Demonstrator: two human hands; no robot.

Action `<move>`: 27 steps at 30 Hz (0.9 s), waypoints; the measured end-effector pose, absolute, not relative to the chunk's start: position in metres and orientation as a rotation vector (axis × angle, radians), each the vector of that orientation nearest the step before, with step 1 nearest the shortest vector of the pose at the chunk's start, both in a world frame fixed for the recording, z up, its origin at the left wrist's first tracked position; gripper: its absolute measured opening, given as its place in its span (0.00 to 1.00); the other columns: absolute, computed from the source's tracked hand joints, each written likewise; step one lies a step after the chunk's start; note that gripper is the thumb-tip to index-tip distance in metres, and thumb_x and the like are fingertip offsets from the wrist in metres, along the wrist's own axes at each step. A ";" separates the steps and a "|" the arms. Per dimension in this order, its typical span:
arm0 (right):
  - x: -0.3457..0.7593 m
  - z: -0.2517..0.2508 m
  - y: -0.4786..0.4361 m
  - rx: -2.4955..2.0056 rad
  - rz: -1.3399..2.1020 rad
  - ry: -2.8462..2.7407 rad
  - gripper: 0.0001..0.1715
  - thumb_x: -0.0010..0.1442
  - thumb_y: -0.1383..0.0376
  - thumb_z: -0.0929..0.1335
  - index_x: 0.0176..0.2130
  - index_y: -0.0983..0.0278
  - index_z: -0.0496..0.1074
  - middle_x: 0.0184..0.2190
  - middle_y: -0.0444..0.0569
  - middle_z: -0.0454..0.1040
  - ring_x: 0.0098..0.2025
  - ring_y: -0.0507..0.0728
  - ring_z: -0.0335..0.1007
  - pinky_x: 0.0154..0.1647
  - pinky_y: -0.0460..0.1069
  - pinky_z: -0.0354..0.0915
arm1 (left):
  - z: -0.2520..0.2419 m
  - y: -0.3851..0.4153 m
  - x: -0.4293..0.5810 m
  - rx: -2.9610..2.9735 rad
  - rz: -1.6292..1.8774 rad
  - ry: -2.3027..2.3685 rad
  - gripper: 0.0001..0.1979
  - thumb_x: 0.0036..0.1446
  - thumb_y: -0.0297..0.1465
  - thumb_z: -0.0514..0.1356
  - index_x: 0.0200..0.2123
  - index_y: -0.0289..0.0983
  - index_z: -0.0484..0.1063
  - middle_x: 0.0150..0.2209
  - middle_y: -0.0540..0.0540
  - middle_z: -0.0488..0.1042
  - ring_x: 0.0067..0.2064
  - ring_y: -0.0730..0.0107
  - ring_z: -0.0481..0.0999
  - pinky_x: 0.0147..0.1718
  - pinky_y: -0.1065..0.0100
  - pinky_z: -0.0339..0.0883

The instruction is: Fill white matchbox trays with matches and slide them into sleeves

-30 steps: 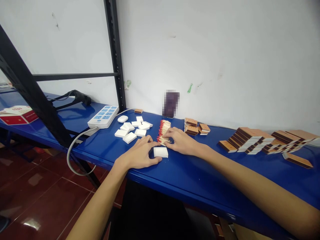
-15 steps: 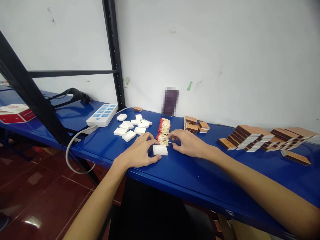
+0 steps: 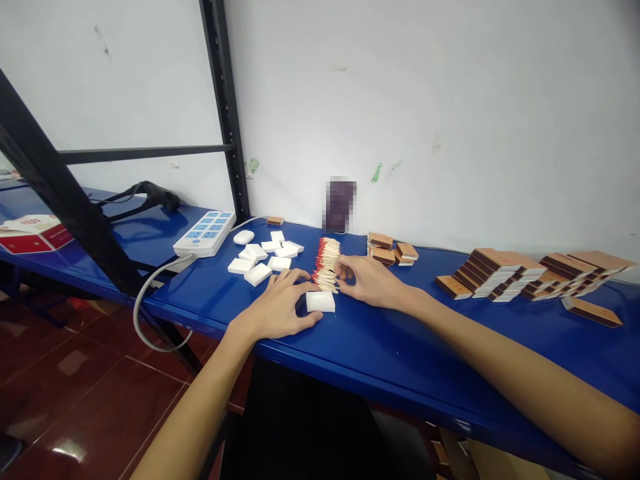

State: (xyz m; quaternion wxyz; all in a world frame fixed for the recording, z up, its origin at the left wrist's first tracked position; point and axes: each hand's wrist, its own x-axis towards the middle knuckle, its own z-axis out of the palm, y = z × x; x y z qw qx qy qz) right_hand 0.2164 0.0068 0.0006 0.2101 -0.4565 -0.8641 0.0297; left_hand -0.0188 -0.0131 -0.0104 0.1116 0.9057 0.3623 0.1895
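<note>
My left hand (image 3: 283,303) curves round a small white matchbox tray (image 3: 321,302) on the blue table, its thumb at the near edge and its fingers at the far left side. Just beyond the tray lies a row of red-headed matchsticks (image 3: 327,263), heads toward the left. Thumb and forefinger of my right hand (image 3: 367,280) are closed at the plain right ends of the nearer matchsticks; how many they pinch is hidden. Several more white trays (image 3: 258,274) lie loose to the left, beyond my left hand.
Brown matchbox sleeves (image 3: 383,256) lie near the wall, with larger stacks of matchboxes (image 3: 493,267) to the right. At the left are a power strip (image 3: 206,233), a white rounded case (image 3: 244,237) and black shelf posts (image 3: 225,107). A blurred dark object (image 3: 340,205) leans on the wall.
My right hand has moved slightly left onto the matchstick ends, and its fingers have drawn together. My left hand stays at the tray.
</note>
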 end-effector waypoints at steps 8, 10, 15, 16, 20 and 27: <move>0.211 0.000 -0.002 -1.326 -0.046 -2.490 0.05 0.52 0.69 0.65 0.31 0.62 0.61 0.28 0.45 0.71 0.29 0.53 0.64 0.28 0.47 0.53 | -0.014 -0.012 -0.020 2.661 0.520 1.079 0.24 0.58 0.45 0.58 0.56 0.45 0.68 0.60 0.42 0.64 0.61 0.49 0.60 0.59 0.46 0.50; 0.207 -0.002 0.001 -1.338 -0.072 -2.478 0.05 0.53 0.68 0.65 0.31 0.62 0.61 0.29 0.46 0.71 0.29 0.53 0.64 0.28 0.47 0.53 | -0.013 -0.012 -0.020 2.652 0.515 1.080 0.24 0.58 0.45 0.58 0.57 0.45 0.68 0.60 0.42 0.64 0.61 0.49 0.60 0.59 0.47 0.50; 0.209 -0.004 0.005 -1.319 -0.090 -2.455 0.04 0.53 0.69 0.65 0.31 0.62 0.62 0.29 0.45 0.72 0.28 0.53 0.63 0.27 0.47 0.51 | -0.012 -0.013 -0.020 2.652 0.528 1.069 0.24 0.58 0.45 0.58 0.56 0.44 0.69 0.59 0.42 0.65 0.60 0.50 0.61 0.58 0.48 0.52; 0.211 -0.004 0.006 -1.328 -0.095 -2.437 0.04 0.53 0.69 0.64 0.31 0.62 0.62 0.28 0.45 0.72 0.27 0.53 0.62 0.27 0.47 0.51 | -0.012 -0.013 -0.020 2.653 0.534 1.065 0.24 0.58 0.45 0.58 0.56 0.44 0.69 0.59 0.43 0.65 0.60 0.50 0.61 0.58 0.48 0.53; 0.216 -0.003 0.014 -1.410 -0.128 -2.357 0.02 0.54 0.69 0.64 0.31 0.63 0.64 0.29 0.47 0.72 0.29 0.53 0.63 0.27 0.47 0.51 | -0.013 -0.012 -0.020 2.656 0.554 1.060 0.24 0.58 0.45 0.58 0.55 0.44 0.69 0.58 0.44 0.65 0.60 0.50 0.62 0.57 0.49 0.55; 0.214 0.005 0.029 -1.461 -0.084 -2.333 0.11 0.59 0.65 0.63 0.27 0.64 0.69 0.29 0.49 0.74 0.28 0.53 0.65 0.28 0.48 0.53 | -0.012 -0.013 -0.021 2.662 0.539 1.066 0.24 0.59 0.45 0.58 0.56 0.43 0.69 0.59 0.43 0.65 0.61 0.51 0.61 0.59 0.50 0.53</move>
